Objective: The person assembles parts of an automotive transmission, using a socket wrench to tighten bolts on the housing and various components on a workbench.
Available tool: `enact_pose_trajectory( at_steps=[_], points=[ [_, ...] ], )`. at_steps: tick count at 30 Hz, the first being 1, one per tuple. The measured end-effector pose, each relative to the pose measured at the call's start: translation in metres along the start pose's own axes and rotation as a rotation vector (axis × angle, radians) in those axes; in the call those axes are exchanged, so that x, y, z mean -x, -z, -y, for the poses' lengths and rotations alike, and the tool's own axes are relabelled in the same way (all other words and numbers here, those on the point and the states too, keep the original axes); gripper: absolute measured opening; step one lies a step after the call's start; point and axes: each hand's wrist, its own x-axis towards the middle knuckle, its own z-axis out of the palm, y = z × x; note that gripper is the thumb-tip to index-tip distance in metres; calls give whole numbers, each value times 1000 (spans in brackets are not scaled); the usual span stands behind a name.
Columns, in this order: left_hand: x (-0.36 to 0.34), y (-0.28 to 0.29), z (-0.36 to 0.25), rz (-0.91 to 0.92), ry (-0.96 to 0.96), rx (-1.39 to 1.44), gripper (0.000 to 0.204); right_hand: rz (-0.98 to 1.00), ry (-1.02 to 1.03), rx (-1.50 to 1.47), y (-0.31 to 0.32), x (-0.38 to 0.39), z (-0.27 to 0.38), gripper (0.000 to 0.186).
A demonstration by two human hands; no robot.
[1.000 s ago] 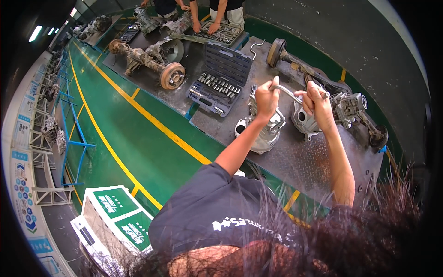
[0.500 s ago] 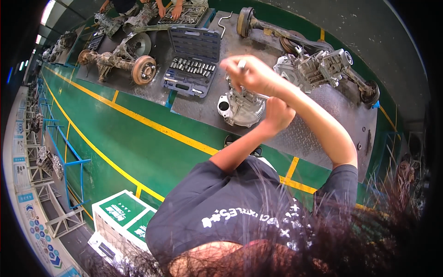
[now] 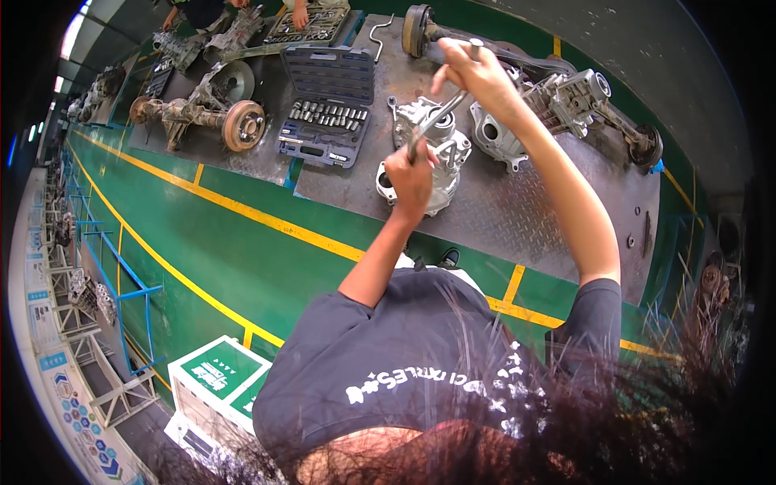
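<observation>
A bent metal crank handle, which looks like a speed brace (image 3: 446,111), slants over a silver gearbox housing (image 3: 454,155) on the steel worktable (image 3: 517,198). My left hand (image 3: 410,179) is closed round its lower part, above the near left side of the housing. Higher up and farther off, my right hand (image 3: 482,79) grips the other end, some fingers partly stretched, with the rod's tip standing out above them. Where the brace's lower end meets the housing, if it does, is hidden by my left hand. A small ratchet (image 3: 393,105) lies left of the housing.
An open socket set case (image 3: 327,105) lies to the left, beyond it a rusty axle with a brake drum (image 3: 243,126). Another gearbox (image 3: 558,109) and a long axle (image 3: 634,145) occupy the right. Another crank handle (image 3: 377,39) lies behind. A co-worker's hand (image 3: 301,16) is over a far tool tray.
My right hand has moved away and to the right, and my left hand has moved left. The brace and more of the housing now show between them. My view has shifted slightly.
</observation>
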Motion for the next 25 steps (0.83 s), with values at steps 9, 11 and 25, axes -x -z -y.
enact_pose_trajectory(
  at_steps=[9,11,25],
  points=[
    [26,-88,-3,321,-558,-352,52,379,-81,209,-57,19,38,42],
    [-15,-115,-19,779,-55,-218,52,518,-31,353,-49,40,40,42],
    [19,-12,8,118,-60,-61,40,84,-94,105,8,-13,-9,33]
  ],
)
